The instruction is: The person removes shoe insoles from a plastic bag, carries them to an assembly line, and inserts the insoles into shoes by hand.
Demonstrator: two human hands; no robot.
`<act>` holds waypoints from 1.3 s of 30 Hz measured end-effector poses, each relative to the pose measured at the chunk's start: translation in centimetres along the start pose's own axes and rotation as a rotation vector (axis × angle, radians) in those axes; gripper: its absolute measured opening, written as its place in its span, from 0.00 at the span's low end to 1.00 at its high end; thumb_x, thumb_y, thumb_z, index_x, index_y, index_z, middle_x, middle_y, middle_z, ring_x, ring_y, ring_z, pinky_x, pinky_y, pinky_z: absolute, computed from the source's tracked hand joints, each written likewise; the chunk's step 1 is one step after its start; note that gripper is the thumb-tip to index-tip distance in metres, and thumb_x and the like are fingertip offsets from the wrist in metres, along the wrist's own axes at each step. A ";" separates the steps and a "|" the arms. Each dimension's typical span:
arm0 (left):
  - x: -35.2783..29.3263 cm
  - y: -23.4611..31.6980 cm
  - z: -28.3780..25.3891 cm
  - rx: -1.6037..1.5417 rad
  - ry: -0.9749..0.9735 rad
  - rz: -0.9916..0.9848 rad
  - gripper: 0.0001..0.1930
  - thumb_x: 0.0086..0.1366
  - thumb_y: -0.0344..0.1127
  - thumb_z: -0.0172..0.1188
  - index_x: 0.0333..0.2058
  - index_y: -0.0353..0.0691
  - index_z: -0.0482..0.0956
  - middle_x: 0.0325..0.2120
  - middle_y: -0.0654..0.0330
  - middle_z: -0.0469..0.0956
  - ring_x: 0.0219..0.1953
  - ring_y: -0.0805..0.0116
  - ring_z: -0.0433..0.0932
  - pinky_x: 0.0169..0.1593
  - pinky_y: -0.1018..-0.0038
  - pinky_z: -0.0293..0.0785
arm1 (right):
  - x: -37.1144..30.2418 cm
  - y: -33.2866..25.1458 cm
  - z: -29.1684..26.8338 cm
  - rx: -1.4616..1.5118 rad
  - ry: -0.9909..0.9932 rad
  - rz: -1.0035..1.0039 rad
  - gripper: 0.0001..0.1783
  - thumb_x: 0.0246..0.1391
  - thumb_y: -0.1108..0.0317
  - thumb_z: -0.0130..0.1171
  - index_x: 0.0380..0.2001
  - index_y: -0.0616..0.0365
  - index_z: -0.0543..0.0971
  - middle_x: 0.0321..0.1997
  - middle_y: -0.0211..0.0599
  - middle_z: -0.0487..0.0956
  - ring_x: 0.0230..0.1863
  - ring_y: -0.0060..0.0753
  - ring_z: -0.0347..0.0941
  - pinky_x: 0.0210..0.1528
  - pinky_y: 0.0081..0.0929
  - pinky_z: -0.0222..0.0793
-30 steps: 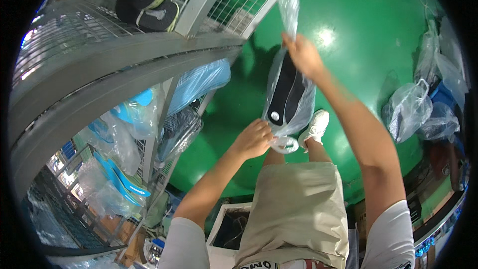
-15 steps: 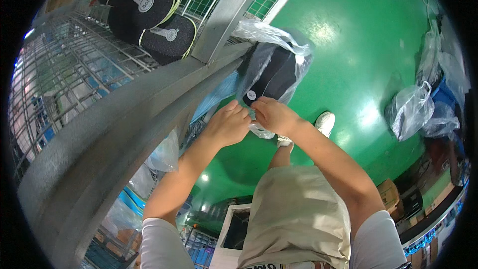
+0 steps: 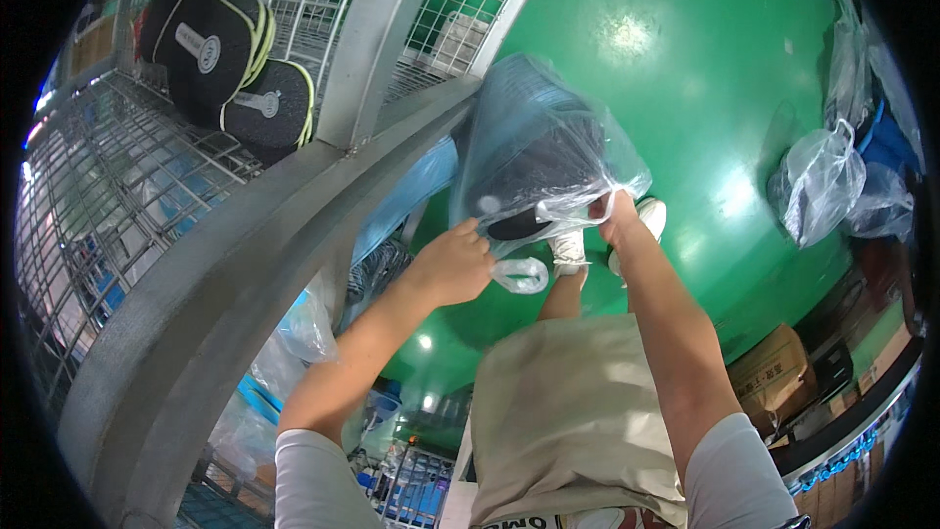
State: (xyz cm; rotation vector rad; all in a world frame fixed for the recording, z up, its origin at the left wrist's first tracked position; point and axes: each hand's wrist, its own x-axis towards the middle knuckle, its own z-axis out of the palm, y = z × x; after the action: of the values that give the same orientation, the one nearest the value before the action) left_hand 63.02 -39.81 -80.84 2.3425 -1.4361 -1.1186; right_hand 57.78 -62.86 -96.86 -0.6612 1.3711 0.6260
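A clear plastic bag (image 3: 587, 152) hangs between my two hands, with a dark, flat, rounded piece (image 3: 534, 167) inside it. My left hand (image 3: 452, 263) is closed on the near left edge of the bag, beside a loose handle loop (image 3: 521, 275). Gripping the bag at its right side, my right hand (image 3: 615, 217) is partly behind the gathered plastic. A black rounded end shows at the bag's near opening between the hands.
A grey metal frame (image 3: 225, 264) with a wire mesh rack (image 3: 127, 137) runs along my left. Black pads (image 3: 201, 49) bundled with yellow-green bands lie on it. Filled clear bags (image 3: 818, 181) sit on the green floor at right, near a cardboard box (image 3: 774, 377).
My right hand has moved right and pulled the bag's side outward. The plastic now covers more of the dark piece. My left hand stays near its place, and the view has shifted slightly.
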 end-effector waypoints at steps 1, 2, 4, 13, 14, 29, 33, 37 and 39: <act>0.3 0.3 0.1 0.046 0.017 0.055 0.09 0.49 0.35 0.48 0.19 0.38 0.76 0.21 0.57 0.74 0.31 0.62 0.73 0.54 0.66 0.57 | 0.6 0.1 -0.8 0.117 0.084 -0.030 0.05 0.47 0.68 0.49 0.28 0.52 0.72 0.27 0.34 0.71 0.30 0.29 0.67 0.31 0.25 0.62; 0.7 0.7 0.1 0.049 0.014 0.059 0.09 0.49 0.35 0.48 0.19 0.38 0.76 0.21 0.57 0.74 0.31 0.62 0.73 0.54 0.66 0.57 | -0.3 -0.6 -0.2 0.231 0.163 -0.056 0.08 0.48 0.67 0.49 0.33 0.53 0.72 0.32 0.35 0.72 0.36 0.31 0.67 0.38 0.27 0.63; 1.4 1.3 0.0 -0.014 0.053 0.095 0.09 0.48 0.35 0.49 0.19 0.38 0.76 0.21 0.58 0.73 0.31 0.63 0.73 0.55 0.66 0.57 | 2.2 0.1 -2.3 0.285 -0.008 -0.007 0.14 0.48 0.64 0.48 0.40 0.54 0.70 0.42 0.35 0.71 0.44 0.36 0.65 0.49 0.32 0.59; 0.5 0.6 -3.0 -0.150 0.361 -0.040 0.05 0.42 0.32 0.56 0.16 0.38 0.71 0.18 0.58 0.67 0.25 0.61 0.69 0.51 0.67 0.63 | 0.7 -1.0 5.4 0.182 -0.011 -0.454 0.37 0.41 0.59 0.58 0.54 0.58 0.56 0.50 0.41 0.65 0.52 0.35 0.59 0.55 0.31 0.51; 0.1 0.5 -3.1 -0.142 0.352 -0.042 0.05 0.41 0.32 0.56 0.16 0.38 0.71 0.18 0.58 0.67 0.25 0.60 0.69 0.49 0.66 0.64 | 0.6 -1.0 6.3 0.036 0.012 -0.528 0.37 0.42 0.62 0.57 0.56 0.57 0.53 0.49 0.40 0.66 0.51 0.34 0.59 0.54 0.31 0.52; 1.0 -6.1 5.2 -2.122 0.197 -0.847 0.25 0.49 0.25 0.44 0.49 0.40 0.57 0.37 0.61 0.65 0.31 0.70 0.66 0.40 0.73 0.64 | 1.1 -4.4 6.8 -0.746 -0.264 -0.579 0.18 0.39 0.65 0.62 0.36 0.59 0.76 0.39 0.35 0.75 0.39 0.25 0.69 0.43 0.22 0.63; 1.5 -6.0 5.5 -1.937 0.401 -0.752 0.31 0.53 0.25 0.46 0.56 0.41 0.50 0.45 0.59 0.63 0.36 0.72 0.69 0.41 0.79 0.65 | 0.6 -5.8 6.2 -1.107 -0.322 -0.549 0.24 0.42 0.55 0.58 0.43 0.53 0.73 0.48 0.34 0.71 0.47 0.27 0.65 0.49 0.24 0.58; 3.7 -5.5 8.5 -1.574 0.560 -0.861 0.31 0.56 0.30 0.53 0.57 0.38 0.49 0.46 0.55 0.64 0.39 0.72 0.69 0.40 0.79 0.67 | -0.8 -5.5 6.6 -1.094 -0.337 -0.503 0.36 0.41 0.45 0.56 0.51 0.55 0.66 0.52 0.38 0.67 0.53 0.31 0.61 0.55 0.24 0.53; 6.6 -4.4 7.5 -1.552 0.683 -0.920 0.17 0.56 0.34 0.55 0.44 0.37 0.67 0.31 0.63 0.72 0.32 0.74 0.71 0.34 0.76 0.70 | 0.6 -4.7 5.8 -0.811 -0.388 -0.428 0.40 0.40 0.43 0.55 0.52 0.58 0.63 0.54 0.40 0.64 0.56 0.32 0.58 0.57 0.24 0.50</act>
State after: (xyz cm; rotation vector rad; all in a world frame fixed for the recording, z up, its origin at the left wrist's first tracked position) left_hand 62.64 -41.31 -91.66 1.6213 0.7236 -0.7961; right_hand 65.19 -61.76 -96.68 -1.3537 0.5467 0.9028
